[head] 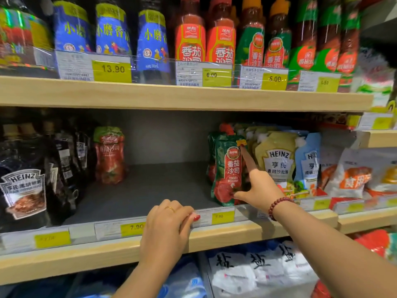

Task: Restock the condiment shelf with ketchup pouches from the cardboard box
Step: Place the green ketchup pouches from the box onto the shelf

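A green and red ketchup pouch [228, 168] with a red cap stands upright at the right side of the middle shelf [150, 190]. My right hand [257, 188] grips it, forefinger up along its right edge and thumb at its lower corner. More green pouches stand behind it. My left hand [167, 229] rests on the shelf's front rail beside a price tag [222, 217], fingers curled and holding nothing. A red ketchup pouch [109, 155] stands alone further left at the back. The cardboard box is out of view.
Dark Heinz sauce bottles [23, 186] fill the shelf's left end. Yellow and blue Heinz pouches [277, 160] stand right of the green ones. The top shelf holds blue bottles [111, 29] and red ketchup bottles [191, 31]. White bags [257, 272] lie below.
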